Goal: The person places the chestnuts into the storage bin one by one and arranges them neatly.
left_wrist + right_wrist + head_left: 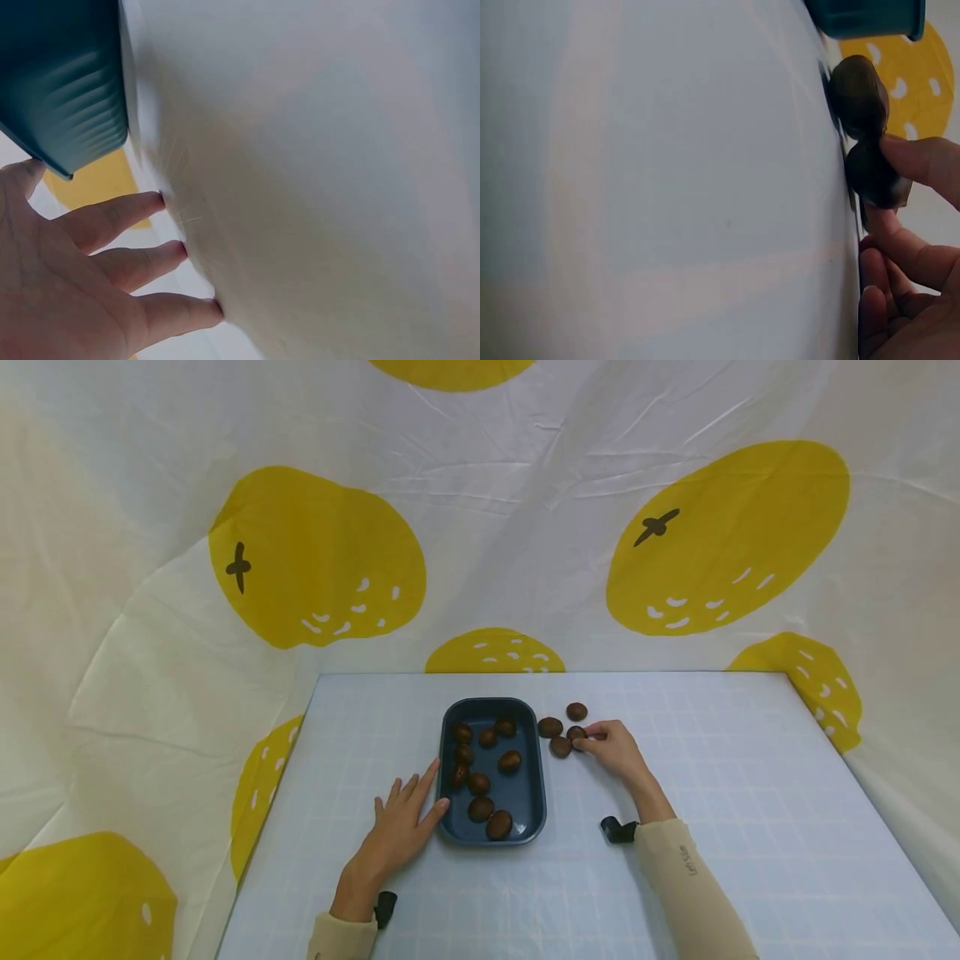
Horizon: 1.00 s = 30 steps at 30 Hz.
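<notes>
Several brown chestnuts (pixel 510 762) lie in a dark blue tray (pixel 531 827). My left hand (pixel 401 822), fingers spread, rests against the tray's left side; in the left wrist view the hand (pixel 67 277) has fingertips on the table and one finger at the tray (pixel 75 90). Right of the tray, my right hand (pixel 618 753) pinches a chestnut (pixel 576 733) at the table; others (pixel 551 727) lie close by. The right wrist view shows thumb and finger of the hand (pixel 922 247) on a dark chestnut (pixel 874 176), with another chestnut (pixel 859 94) touching it.
A pale checked table (pixel 750 777) spreads around the tray. Behind it hangs a white cloth (pixel 517 552) with yellow fruit shapes. Small black devices are at both wrists, one (pixel 618 830) by the right sleeve and one (pixel 386 909) by the left.
</notes>
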Motion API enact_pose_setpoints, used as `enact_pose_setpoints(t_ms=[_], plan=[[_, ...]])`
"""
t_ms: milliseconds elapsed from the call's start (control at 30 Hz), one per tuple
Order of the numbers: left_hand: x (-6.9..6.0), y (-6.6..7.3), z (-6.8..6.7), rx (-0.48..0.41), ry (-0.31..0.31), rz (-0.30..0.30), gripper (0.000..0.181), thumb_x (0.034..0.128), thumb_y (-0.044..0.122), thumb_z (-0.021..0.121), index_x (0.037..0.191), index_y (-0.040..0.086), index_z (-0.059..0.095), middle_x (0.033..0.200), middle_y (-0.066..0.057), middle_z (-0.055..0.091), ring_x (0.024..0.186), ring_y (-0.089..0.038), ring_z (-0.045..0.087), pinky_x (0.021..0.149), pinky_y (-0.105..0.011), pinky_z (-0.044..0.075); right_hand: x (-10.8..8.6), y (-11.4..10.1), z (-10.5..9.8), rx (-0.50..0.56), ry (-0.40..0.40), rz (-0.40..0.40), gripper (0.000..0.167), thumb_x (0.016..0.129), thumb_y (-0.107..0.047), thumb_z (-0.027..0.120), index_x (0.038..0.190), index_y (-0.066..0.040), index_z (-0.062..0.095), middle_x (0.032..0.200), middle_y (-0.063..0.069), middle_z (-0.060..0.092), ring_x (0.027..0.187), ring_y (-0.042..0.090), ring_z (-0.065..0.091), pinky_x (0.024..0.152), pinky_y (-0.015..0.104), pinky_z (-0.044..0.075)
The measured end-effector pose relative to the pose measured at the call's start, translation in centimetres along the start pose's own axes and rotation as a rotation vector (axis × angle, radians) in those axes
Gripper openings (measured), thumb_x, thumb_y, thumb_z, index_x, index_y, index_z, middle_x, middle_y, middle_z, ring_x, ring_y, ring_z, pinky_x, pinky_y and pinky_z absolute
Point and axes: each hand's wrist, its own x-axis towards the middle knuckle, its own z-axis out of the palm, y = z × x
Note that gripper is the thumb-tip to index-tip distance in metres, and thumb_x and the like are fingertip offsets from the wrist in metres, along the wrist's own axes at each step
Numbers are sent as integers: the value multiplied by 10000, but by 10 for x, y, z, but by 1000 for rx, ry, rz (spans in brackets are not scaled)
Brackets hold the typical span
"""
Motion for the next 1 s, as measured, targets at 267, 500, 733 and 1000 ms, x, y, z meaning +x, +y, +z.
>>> enact_pose_setpoints(t_ms=[267, 500, 733, 1000], plan=[[0, 1, 0, -3, 2, -3, 684, 987, 690, 360, 1588, 465, 123, 1571, -211, 329, 1454, -512, 133, 1049, -783, 15, -1, 2, 1, 13, 0, 41, 277, 872, -177, 767, 1052, 29, 726, 1081, 170, 686, 1013, 306, 592, 876, 452, 459], [-1, 1, -1, -8, 7, -3, 684, 983, 696, 361, 1584, 474, 123, 1569, -213, 332, 1451, -513, 134, 1046, -787, 19, -5, -2, -1, 32, 7, 56, 299, 875, -181, 761, 1083, 30, 720, 1111, 180, 673, 1048, 314, 577, 912, 471, 445], [0, 1, 0, -4, 11, 1, 685, 984, 694, 363, 1587, 467, 130, 1568, -212, 335, 1451, -514, 140, 1045, -788, 18, -6, -2, -3, 65, 8, 86, 362, 887, -229, 762, 1136, 26, 701, 1141, 178, 647, 1073, 313, 557, 926, 460, 430], [-1, 2, 0, 1, 23, -3, 679, 983, 690, 380, 1584, 472, 152, 1560, -210, 352, 1445, -520, 166, 1047, -787, 31, -11, -10, -7, 140, 5, 102, 436, 880, -239, 777, 1207, 31, 674, 1213, 200, 625, 1094, 326, 580, 904, 436, 461]])
